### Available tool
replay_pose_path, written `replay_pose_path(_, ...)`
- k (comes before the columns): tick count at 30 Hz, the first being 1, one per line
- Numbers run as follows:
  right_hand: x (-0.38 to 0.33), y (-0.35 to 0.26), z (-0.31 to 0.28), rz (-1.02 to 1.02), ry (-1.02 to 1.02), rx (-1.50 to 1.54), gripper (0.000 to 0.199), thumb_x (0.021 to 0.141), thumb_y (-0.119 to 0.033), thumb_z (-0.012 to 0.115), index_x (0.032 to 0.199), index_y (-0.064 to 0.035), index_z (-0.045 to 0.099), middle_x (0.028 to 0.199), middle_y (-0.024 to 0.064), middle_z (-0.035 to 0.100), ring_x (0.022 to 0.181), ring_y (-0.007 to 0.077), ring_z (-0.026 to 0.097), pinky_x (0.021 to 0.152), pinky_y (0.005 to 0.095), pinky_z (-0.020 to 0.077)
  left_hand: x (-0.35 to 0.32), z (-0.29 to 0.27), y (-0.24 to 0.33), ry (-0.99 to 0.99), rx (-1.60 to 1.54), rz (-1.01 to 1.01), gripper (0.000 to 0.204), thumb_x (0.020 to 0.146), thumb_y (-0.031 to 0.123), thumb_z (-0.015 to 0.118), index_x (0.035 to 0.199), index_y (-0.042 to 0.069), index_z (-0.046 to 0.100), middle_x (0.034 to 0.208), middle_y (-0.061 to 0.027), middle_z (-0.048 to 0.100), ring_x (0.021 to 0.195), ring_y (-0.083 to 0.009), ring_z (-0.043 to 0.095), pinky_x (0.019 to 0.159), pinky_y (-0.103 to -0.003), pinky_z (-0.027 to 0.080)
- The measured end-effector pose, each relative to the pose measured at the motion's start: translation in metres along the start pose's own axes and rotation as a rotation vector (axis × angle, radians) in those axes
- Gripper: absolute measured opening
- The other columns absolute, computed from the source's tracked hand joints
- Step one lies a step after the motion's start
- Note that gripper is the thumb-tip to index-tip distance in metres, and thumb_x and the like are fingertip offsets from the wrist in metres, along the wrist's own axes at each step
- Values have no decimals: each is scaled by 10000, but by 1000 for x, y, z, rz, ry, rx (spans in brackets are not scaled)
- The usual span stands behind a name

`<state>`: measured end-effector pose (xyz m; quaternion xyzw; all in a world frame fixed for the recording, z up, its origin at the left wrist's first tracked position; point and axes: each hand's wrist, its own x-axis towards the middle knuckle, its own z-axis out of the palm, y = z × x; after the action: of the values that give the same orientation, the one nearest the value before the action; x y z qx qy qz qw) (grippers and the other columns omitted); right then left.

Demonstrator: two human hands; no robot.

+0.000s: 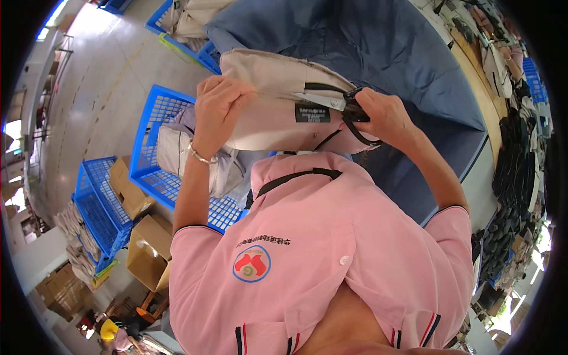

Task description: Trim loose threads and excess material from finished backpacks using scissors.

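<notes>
A beige fabric bag (266, 127) is held up in front of my chest, with a black label (312, 113) and a black strip along its upper seam. My left hand (222, 106) is closed on the bag's left side, its fingertips a little blurred. In my right hand (381, 115) is a pair of scissors (336, 103) with black handles. Its silver blades point left across the bag, just above the label. The fingers of that hand are curled around the handles at the bag's right side; whether they also grip the fabric I cannot tell.
Behind the bag spreads a large dark blue cloth-lined bin (408, 59). To the left, a blue plastic crate (155, 112) holds more beige pieces. Farther left are another blue crate (97, 207) and an open cardboard box (145, 254). Heaped dark pieces (513, 160) line the right side.
</notes>
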<state>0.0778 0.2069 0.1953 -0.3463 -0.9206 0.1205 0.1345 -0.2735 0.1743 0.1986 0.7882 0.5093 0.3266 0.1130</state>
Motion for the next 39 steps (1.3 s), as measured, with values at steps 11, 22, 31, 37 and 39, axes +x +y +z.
replay_pose_path(11, -16, -10, 22, 145, -38, 221, 343, 695, -115, 784, 882, -52, 503, 796, 112, 586, 698, 319, 619, 567, 400, 482, 1, 52, -118, 35, -1178, -687, 317, 964, 161, 646, 1251, 33, 604, 1122, -20, 665, 987, -91, 611, 841, -244, 499)
replay_pose_path(22, 9, 17, 12, 369, 337, 188, 313, 758, -141, 845, 902, -36, 589, 722, 43, 528, 631, 182, 563, 587, 266, 442, 15, -46, -28, 439, -719, -171, 159, 860, 88, 700, 985, -9, 677, 956, -57, 666, 864, -156, 596, 786, -288, 468)
replay_pose_path(31, -45, -14, 96, 1042, 324, 1068, 214, 961, -222, 664, 963, -12, 620, 739, -15, 574, 560, 45, 524, 524, 210, 432, -57, 113, 47, 32, -319, -163, 159, 742, 107, 763, 871, 39, 701, 841, -65, 650, 787, -273, 615, 671, -374, 485)
replay_pose_path(37, -96, -33, 148, 995, 220, 660, 395, 928, -375, 664, 1010, 5, 591, 849, 108, 626, 738, 249, 603, 679, 353, 482, -95, 187, 64, -254, -571, -304, 102, 807, 94, 722, 854, 26, 663, 826, -108, 582, 786, -306, 603, 680, -378, 482)
replay_pose_path(39, -86, -49, 128, 1068, 13, 430, 588, 859, -519, 686, 1082, 8, 552, 1002, 182, 603, 878, 354, 625, 757, 444, 490, -96, 200, 68, -249, -603, -311, 93, 814, 85, 720, 866, 30, 665, 830, -111, 576, 783, -305, 601, 676, -373, 479)
